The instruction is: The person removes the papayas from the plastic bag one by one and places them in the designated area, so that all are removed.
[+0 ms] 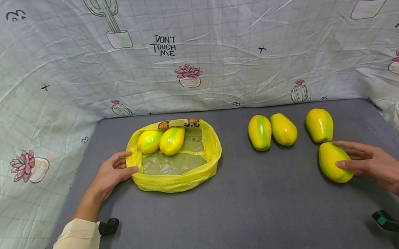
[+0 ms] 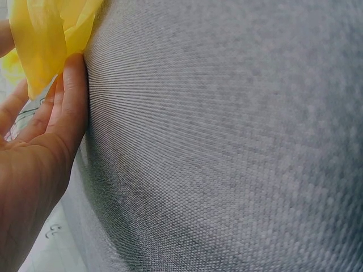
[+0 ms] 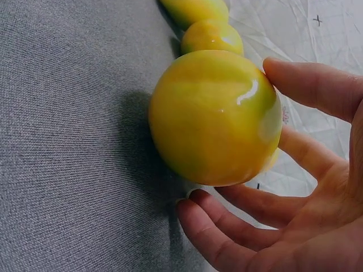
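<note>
At the left, a yellow plastic bag [image 1: 178, 184] stands with its mouth open and its rim rolled outward. Two yellow-green papayas [image 1: 172, 141] lie inside, near its back left. My left hand [image 1: 110, 176] pinches the bag's left rim between thumb and fingers; the left wrist view shows the yellow plastic [image 2: 48, 39] between them. On the right side, my right hand [image 1: 375, 164] holds a papaya [image 1: 332, 163] with the thumb on one side and fingers on the other. Seen from the right wrist, this papaya [image 3: 212, 122] is close to the cloth; whether it touches is unclear.
Behind the held papaya lies another papaya [image 1: 319, 124], very close to it. Two more papayas, one green-streaked [image 1: 260, 133] and one yellower [image 1: 283, 129], lie side by side right of centre. Grey cloth [image 1: 241, 224] covers the table. A printed curtain [image 1: 224, 40] encloses the back and sides.
</note>
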A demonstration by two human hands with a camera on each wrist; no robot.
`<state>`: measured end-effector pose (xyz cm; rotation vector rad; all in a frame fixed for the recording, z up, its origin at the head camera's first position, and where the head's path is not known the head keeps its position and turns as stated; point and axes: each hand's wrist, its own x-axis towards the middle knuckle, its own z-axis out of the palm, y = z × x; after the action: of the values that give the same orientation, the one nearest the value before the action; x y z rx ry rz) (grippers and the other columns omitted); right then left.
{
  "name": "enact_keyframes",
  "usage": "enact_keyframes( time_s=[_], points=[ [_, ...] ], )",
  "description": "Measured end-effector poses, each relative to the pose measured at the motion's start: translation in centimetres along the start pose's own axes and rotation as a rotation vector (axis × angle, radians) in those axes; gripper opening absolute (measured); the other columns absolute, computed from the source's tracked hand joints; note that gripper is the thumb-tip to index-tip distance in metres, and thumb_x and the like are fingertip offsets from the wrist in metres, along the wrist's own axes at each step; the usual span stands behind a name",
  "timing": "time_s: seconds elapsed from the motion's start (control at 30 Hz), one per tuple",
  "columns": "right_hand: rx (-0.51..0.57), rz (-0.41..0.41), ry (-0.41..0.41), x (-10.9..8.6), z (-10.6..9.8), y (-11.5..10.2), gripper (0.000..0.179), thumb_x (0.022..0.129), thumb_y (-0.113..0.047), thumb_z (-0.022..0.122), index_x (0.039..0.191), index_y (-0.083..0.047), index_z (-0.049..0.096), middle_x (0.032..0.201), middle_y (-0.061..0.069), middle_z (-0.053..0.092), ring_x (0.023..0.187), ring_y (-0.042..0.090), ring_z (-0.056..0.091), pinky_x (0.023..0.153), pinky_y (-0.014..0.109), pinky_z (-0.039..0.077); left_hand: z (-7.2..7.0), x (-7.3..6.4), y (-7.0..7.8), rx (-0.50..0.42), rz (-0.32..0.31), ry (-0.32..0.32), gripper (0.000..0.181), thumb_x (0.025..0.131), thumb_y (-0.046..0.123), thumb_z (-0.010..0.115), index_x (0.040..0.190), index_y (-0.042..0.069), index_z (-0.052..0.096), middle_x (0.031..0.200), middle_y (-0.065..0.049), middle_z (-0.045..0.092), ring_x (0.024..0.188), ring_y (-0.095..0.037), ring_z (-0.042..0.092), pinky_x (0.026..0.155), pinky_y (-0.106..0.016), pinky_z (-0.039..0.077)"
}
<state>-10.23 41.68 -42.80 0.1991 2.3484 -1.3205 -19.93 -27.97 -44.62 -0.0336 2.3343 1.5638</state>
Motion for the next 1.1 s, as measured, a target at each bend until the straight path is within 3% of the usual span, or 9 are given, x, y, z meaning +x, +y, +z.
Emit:
enact_keyframes(
  time_s=[0.1, 0.2, 0.3, 0.4, 0.5, 0.77, 0.9, 1.0, 1.1],
  points=[
    [0.004, 0.006, 0.006, 0.0, -0.1, 0.0, 0.075, 0.107, -0.039, 0.06, 0.168, -0.026, 0.019, 0.168, 0.039, 0.009, 0.146, 0.053, 0.027, 0.084, 0.025, 0.055, 0.0, 0.1, 0.0, 0.003, 0.0, -0.002, 0.077, 0.097, 0.022, 0.075, 0.16, 0.004, 0.033, 0.157, -0.028, 0.041, 0.107, -0.004, 0.057, 0.085, -0.018, 0.057],
    [-0.017, -0.004, 0.017, -0.1, -0.4, 0.0, 0.074, 0.107, -0.04, 0.059, 0.168, -0.024, 0.021, 0.167, 0.038, 0.013, 0.132, 0.02, 0.052, 0.085, 0.023, 0.055, 0.0, 0.1, -0.1, 0.004, 0.0, -0.002, 0.077, 0.097, 0.022, 0.075, 0.16, 0.004, 0.033, 0.157, -0.029, 0.041, 0.107, -0.005, 0.057, 0.084, -0.018, 0.057],
    [-0.068, -0.025, 0.042, -0.2, -0.6, -0.1, 0.073, 0.107, -0.04, 0.059, 0.168, -0.021, 0.023, 0.166, 0.036, 0.02, 0.115, -0.006, 0.051, 0.089, 0.027, 0.056, 0.0, 0.2, -0.2, 0.006, 0.0, 0.0, 0.078, 0.097, 0.022, 0.075, 0.16, 0.004, 0.033, 0.157, -0.028, 0.041, 0.107, -0.005, 0.058, 0.084, -0.018, 0.057],
    [-0.083, -0.036, 0.077, -0.4, -0.8, -0.6, 0.074, 0.106, -0.041, 0.06, 0.168, -0.022, 0.023, 0.166, 0.036, 0.021, 0.13, 0.018, 0.054, 0.103, 0.05, 0.05, -0.1, 0.2, -0.3, 0.002, 0.002, 0.0, 0.078, 0.097, 0.021, 0.075, 0.16, 0.003, 0.032, 0.157, -0.029, 0.041, 0.106, -0.004, 0.058, 0.084, -0.018, 0.057],
    [-0.079, -0.044, 0.117, -0.6, -0.8, -1.4, 0.075, 0.105, -0.043, 0.061, 0.168, -0.026, 0.022, 0.166, 0.036, 0.02, 0.144, 0.056, 0.029, 0.106, 0.072, 0.033, -0.1, 0.2, -0.3, -0.003, 0.003, -0.001, 0.078, 0.097, 0.021, 0.075, 0.16, 0.003, 0.032, 0.157, -0.029, 0.041, 0.105, -0.003, 0.058, 0.084, -0.017, 0.057],
    [-0.08, -0.095, 0.199, -0.7, -0.6, -4.1, 0.076, 0.103, -0.044, 0.065, 0.167, -0.029, 0.026, 0.167, 0.03, 0.023, 0.145, 0.055, 0.029, 0.11, 0.08, 0.025, -0.1, 0.2, -0.3, -0.004, 0.0, -0.001, 0.078, 0.097, 0.022, 0.076, 0.16, 0.004, 0.033, 0.157, -0.027, 0.042, 0.106, -0.004, 0.058, 0.084, -0.018, 0.058],
    [-0.119, -0.138, 0.223, -0.6, -0.1, -5.4, 0.076, 0.102, -0.043, 0.067, 0.165, -0.023, 0.031, 0.162, 0.022, 0.037, 0.127, 0.014, 0.054, 0.107, 0.076, 0.03, -0.2, 0.1, -0.2, -0.003, 0.006, -0.003, 0.078, 0.097, 0.023, 0.076, 0.16, 0.004, 0.033, 0.156, -0.028, 0.042, 0.106, -0.004, 0.058, 0.085, -0.019, 0.057],
    [-0.128, -0.176, 0.232, -0.5, 0.3, -6.3, 0.073, 0.101, -0.041, 0.069, 0.163, -0.021, 0.037, 0.146, -0.004, 0.052, 0.105, -0.015, 0.048, 0.105, 0.07, 0.036, -0.2, 0.1, -0.3, -0.005, 0.007, -0.004, 0.078, 0.097, 0.023, 0.075, 0.16, 0.005, 0.033, 0.156, -0.028, 0.042, 0.106, -0.004, 0.058, 0.085, -0.019, 0.057],
    [-0.144, -0.201, 0.23, -0.4, 0.7, -7.2, 0.069, 0.101, -0.04, 0.069, 0.161, -0.023, 0.04, 0.131, -0.027, 0.049, 0.103, -0.019, 0.051, 0.102, 0.05, 0.046, -0.1, 0.2, -0.2, -0.003, 0.0, -0.001, 0.077, 0.097, 0.024, 0.076, 0.159, 0.006, 0.034, 0.156, -0.026, 0.043, 0.107, -0.005, 0.058, 0.085, -0.018, 0.057]
  ],
)
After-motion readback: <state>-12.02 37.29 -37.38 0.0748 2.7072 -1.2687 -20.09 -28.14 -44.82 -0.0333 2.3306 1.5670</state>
